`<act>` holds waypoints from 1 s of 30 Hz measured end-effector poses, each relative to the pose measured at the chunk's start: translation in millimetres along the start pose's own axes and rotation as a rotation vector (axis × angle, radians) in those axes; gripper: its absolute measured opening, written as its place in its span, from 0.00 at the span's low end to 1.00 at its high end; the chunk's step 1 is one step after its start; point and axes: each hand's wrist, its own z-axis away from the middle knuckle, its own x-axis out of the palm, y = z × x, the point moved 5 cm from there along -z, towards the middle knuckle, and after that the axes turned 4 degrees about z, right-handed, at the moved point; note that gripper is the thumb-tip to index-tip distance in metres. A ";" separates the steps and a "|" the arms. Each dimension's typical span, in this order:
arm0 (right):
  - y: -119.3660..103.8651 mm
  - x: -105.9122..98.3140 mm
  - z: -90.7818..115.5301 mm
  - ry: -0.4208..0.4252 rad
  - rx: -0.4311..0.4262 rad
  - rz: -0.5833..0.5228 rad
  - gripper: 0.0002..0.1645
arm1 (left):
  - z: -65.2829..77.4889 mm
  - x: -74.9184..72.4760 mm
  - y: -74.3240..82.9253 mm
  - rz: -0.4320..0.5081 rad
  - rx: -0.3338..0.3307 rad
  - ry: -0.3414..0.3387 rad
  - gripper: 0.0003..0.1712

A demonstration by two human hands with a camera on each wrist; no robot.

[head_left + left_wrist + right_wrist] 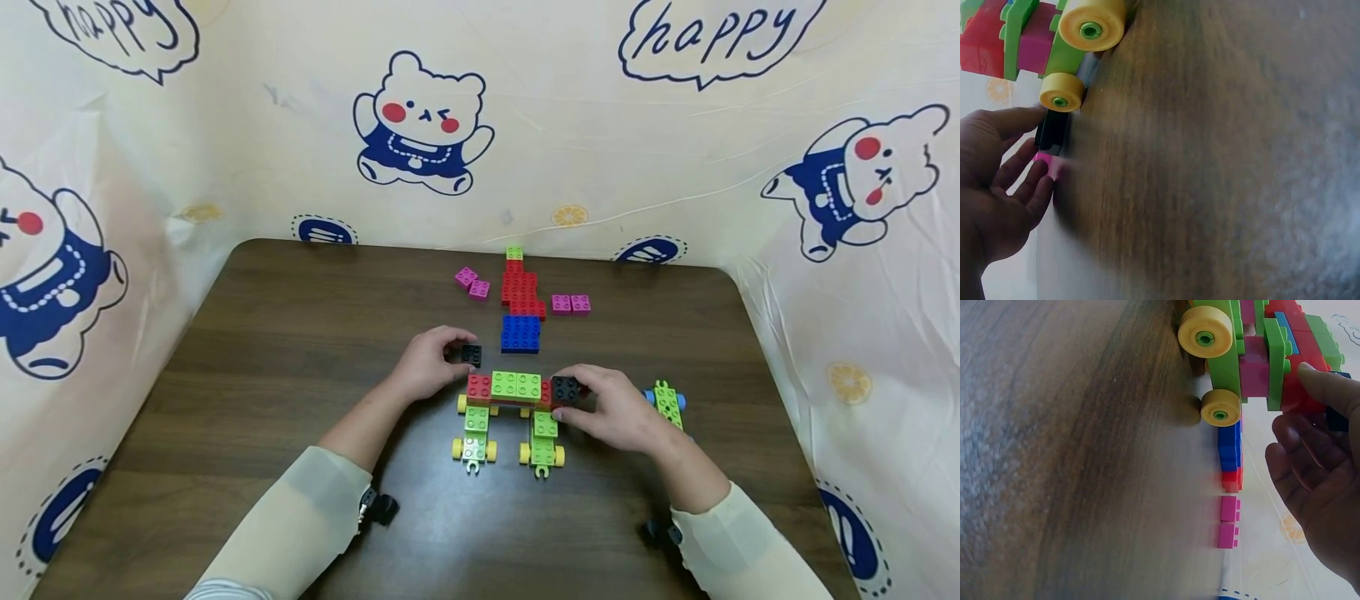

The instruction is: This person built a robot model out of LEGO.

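In the head view, my left hand (431, 364) pinches a small black building block (471, 355) low at the table, left of a wheeled block build. The same black block (1052, 131) shows between thumb and fingers in the left wrist view. My right hand (611, 408) grips another black block (565, 389) at the build's upper right end. Its thumb lies along a red block (1297, 394) in the right wrist view. The build has a top row of red blocks and a green block (516, 385), over two green wheeled bases (475, 446) with yellow wheels.
Behind the build lie a blue block (520, 335), several red blocks (520, 287) in a column and a small green block (514, 252). Pink blocks (570, 304) lie on both sides. A green wheeled base (666, 404) with blue wheels stands beyond my right hand.
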 end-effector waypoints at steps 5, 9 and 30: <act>-0.6 -1.1 -0.2 -0.004 0.004 -0.005 0.27 | -1.4 1.4 1.1 -0.056 -0.006 -0.007 0.22; 0.3 -1.0 -0.8 -0.001 0.005 0.000 0.26 | -2.0 1.0 2.1 -0.080 0.004 -0.015 0.18; 2.1 0.4 -0.3 0.006 -0.006 0.015 0.26 | 27.1 -17.9 10.2 -0.010 0.049 0.041 0.16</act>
